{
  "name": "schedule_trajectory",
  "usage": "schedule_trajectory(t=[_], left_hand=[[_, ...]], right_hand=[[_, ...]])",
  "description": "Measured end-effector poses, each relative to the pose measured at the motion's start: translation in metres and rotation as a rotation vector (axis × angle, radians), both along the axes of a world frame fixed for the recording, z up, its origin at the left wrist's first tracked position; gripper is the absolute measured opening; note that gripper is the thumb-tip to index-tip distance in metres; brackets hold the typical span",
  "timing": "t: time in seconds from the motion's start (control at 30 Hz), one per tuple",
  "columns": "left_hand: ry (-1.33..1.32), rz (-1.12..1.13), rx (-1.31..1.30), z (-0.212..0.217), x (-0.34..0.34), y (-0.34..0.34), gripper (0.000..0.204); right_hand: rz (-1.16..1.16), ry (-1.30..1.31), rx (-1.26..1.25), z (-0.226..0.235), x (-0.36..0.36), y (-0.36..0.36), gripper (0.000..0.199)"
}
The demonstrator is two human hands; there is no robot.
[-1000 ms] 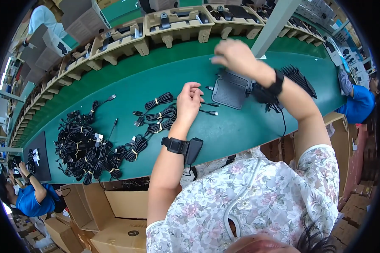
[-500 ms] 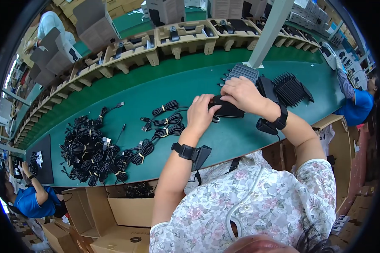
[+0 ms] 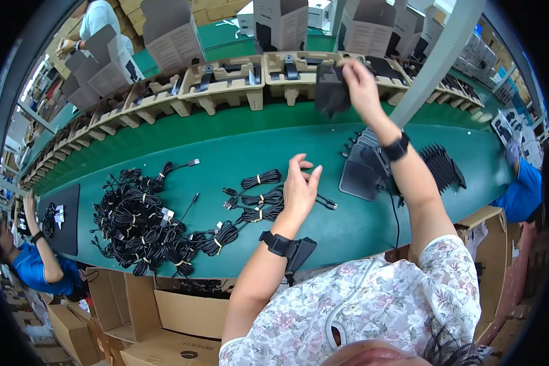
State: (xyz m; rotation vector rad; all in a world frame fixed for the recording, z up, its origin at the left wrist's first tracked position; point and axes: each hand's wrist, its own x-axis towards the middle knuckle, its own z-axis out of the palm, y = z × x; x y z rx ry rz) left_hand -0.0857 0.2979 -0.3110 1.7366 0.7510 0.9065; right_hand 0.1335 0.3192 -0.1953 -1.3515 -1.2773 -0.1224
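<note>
My right hand (image 3: 363,88) is raised at the row of moulded trays, its fingers closed on the edge of a flat black rectangular piece (image 3: 332,91). The piece hangs in front of a tan tray (image 3: 280,84); its exact kind does not show. Over the green bench my left hand (image 3: 300,188) is empty, fingers apart and bent. Beside it lie several black cables (image 3: 261,196), coiled and banded. A stack of grey-black flat pieces (image 3: 361,174) rests under my right forearm, partly hidden by it. Black ribbed pieces (image 3: 442,166) stand to its right.
A large heap of banded cables (image 3: 134,219) covers the bench's left part. A slanted grey post (image 3: 436,64) rises at the right. Open printed boxes (image 3: 280,24) stand behind the trays. Cardboard boxes (image 3: 186,314) sit below the front edge. Co-workers are at both sides.
My right hand has carried the black piece from the bench up and away to the trays. My left hand has let go of it and stays over the bench. The whole view has shifted slightly.
</note>
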Motion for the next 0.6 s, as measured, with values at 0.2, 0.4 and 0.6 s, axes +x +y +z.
schedule_trajectory(t=[0.2, 0.4, 0.6], left_hand=[[0.131, 0.042, 0.101, -0.01, -0.004, 0.0, 0.05], [0.16, 0.071, 0.099, -0.01, -0.005, 0.007, 0.051], [0.121, 0.079, 0.164, -0.018, -0.001, 0.011, 0.051]], right_hand=[[-0.313, -0.006, 0.016, 0.021, 0.069, 0.102, 0.018], [-0.304, -0.138, -0.26, -0.043, 0.079, 0.167, 0.024], [-0.342, 0.026, -0.238, -0.044, 0.11, 0.181, 0.027]])
